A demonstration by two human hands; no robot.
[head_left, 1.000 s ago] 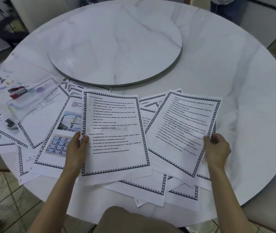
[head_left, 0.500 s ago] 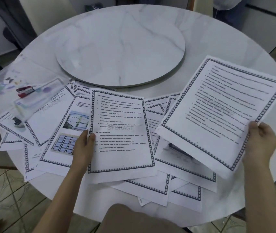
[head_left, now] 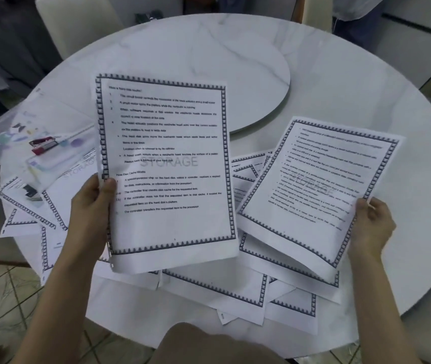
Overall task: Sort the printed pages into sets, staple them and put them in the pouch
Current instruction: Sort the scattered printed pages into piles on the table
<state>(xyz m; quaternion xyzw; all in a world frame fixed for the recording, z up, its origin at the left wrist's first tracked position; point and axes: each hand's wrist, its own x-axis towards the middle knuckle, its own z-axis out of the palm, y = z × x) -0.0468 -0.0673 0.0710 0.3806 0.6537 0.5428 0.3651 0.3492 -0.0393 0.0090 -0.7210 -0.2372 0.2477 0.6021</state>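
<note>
round marble table (head_left: 366,82) fills the frame; turntable (head_left: 235,69) at upper centre. loose pages (head_left: 209,287) lie fanned across the lower half. my left hand (head_left: 92,208) grips the first page (head_left: 167,166) by its left edge, raised at centre. my right hand (head_left: 371,224) pinches the second page (head_left: 322,190) at its right edge, lower right. pouch (head_left: 1,132) lies at far left, red stapler (head_left: 43,145) on or in it; i cannot tell which.

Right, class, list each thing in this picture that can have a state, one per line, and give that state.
Left hand: grips the left page's edge.
Left page: raised, facing the camera.
Right hand: grips the right page's edge.
Right page: raised, tilted.
Loose pages: overlapping on the table, unsorted.
Stapler: on the pouch, untouched.
Pouch: flat, at the table's left.
</note>
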